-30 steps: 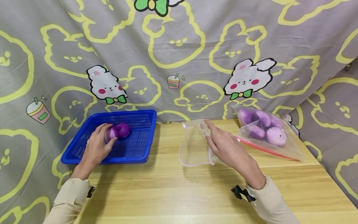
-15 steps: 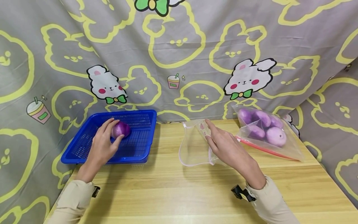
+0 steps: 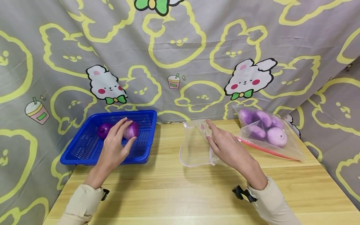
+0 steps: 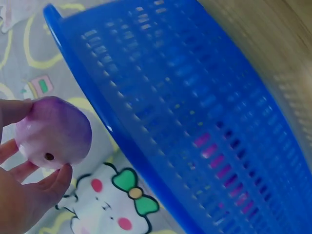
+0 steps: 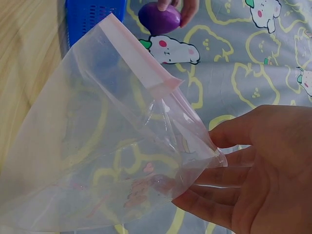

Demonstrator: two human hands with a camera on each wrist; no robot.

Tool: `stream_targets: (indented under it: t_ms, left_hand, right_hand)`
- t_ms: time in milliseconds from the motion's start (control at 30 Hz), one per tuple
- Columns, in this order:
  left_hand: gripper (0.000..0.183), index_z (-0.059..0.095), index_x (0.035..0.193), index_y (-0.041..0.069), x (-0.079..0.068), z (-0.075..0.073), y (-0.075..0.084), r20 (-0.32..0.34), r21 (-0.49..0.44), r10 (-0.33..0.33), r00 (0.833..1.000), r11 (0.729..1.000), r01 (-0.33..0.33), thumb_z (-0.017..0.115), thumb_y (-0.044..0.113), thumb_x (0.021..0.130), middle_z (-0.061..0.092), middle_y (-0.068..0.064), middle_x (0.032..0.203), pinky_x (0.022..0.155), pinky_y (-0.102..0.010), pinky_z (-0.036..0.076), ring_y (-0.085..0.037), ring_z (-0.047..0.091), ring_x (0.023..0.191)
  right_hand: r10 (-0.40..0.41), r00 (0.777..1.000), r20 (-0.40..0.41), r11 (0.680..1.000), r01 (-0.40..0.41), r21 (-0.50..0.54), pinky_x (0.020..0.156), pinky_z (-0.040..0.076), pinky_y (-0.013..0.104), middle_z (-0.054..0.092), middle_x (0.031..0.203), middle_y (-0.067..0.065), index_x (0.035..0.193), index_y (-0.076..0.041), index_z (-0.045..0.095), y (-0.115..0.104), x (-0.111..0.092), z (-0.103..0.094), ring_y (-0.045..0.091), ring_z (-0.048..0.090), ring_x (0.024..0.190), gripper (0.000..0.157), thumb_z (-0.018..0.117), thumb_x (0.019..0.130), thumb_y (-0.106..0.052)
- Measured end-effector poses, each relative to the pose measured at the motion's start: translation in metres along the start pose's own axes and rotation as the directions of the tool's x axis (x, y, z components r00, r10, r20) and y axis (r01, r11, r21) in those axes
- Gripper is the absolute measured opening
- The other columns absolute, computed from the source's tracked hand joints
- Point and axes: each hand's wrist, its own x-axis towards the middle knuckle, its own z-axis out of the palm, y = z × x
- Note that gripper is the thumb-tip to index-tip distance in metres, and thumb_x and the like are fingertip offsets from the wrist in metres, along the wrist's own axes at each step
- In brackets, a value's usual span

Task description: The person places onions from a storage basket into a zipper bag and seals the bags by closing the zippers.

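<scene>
My left hand (image 3: 113,150) holds a red onion (image 3: 131,129) between thumb and fingertips, raised at basket height. In the left wrist view that onion (image 4: 53,129) shows its pale root end beside the blue rim. A second red onion (image 3: 104,130) lies in the blue plastic basket (image 3: 81,162), partly behind the hand. My right hand (image 3: 229,148) pinches the edge of a clear zip bag (image 3: 195,148) with a pale pink seal, its mouth spread wide. Through the right wrist view the bag (image 5: 63,161) appears to hold nothing, with thumb and fingers at its rim.
At the right back, a clear bag with a red zip strip (image 3: 270,152) holds several onions (image 3: 277,137). A wooden table (image 3: 168,193) carries everything, and a patterned grey cloth (image 3: 180,103) hangs close behind.
My left hand has moved right and slightly up with its onion, crossing in front of the other one, which now shows to its left. The right hand and bag stay in place.
</scene>
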Motion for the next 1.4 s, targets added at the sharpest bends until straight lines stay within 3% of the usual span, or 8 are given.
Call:
stream_targets:
  t_ms: [500,800,1067,1400]
  left_hand:
    - [0.065,0.054,0.141,0.008,0.004,0.008,0.040,0.022,-0.086,0.098,0.995,0.992,-0.096,0.080,0.011,0.083,0.045,-0.010,0.151,0.109,-0.050,0.040,-0.030,0.042,0.138]
    - [0.069,0.056,0.138,0.008,0.001,0.007,0.064,0.020,-0.127,0.171,0.985,0.978,-0.168,0.083,0.002,0.075,0.045,-0.011,0.151,0.110,-0.044,0.040,-0.033,0.042,0.139]
    - [0.067,0.059,0.136,0.008,0.005,0.007,0.087,-0.012,-0.184,0.230,0.973,0.956,-0.228,0.083,0.004,0.074,0.046,-0.013,0.150,0.112,-0.039,0.038,-0.034,0.041,0.139]
    - [0.063,0.059,0.135,0.007,0.009,0.009,0.114,-0.020,-0.216,0.304,0.953,0.929,-0.301,0.081,0.008,0.076,0.048,-0.019,0.146,0.111,-0.048,0.039,-0.037,0.042,0.138]
  right_hand:
    - [-0.002,1.000,-0.002,1.000,0.002,-0.009,0.089,0.054,0.050,0.063,0.128,0.024,0.151,0.001,0.033,0.001,0.001,0.001,0.036,0.067,0.106,0.058,0.053,0.102,-0.022]
    - [-0.010,1.000,-0.006,1.000,0.010,-0.008,0.090,0.053,0.051,0.061,0.132,0.022,0.151,0.001,0.033,0.000,0.001,0.000,0.036,0.066,0.108,0.058,0.054,0.102,-0.022]
    - [-0.004,1.000,-0.007,1.000,0.004,0.000,0.091,0.053,0.051,0.060,0.134,0.022,0.151,0.001,0.033,-0.001,0.001,-0.002,0.036,0.066,0.109,0.059,0.055,0.101,-0.022]
    - [-0.009,1.000,-0.015,1.000,0.009,-0.004,0.087,0.055,0.050,0.064,0.126,0.023,0.152,0.000,0.033,-0.002,-0.001,-0.003,0.034,0.068,0.101,0.061,0.057,0.101,-0.022]
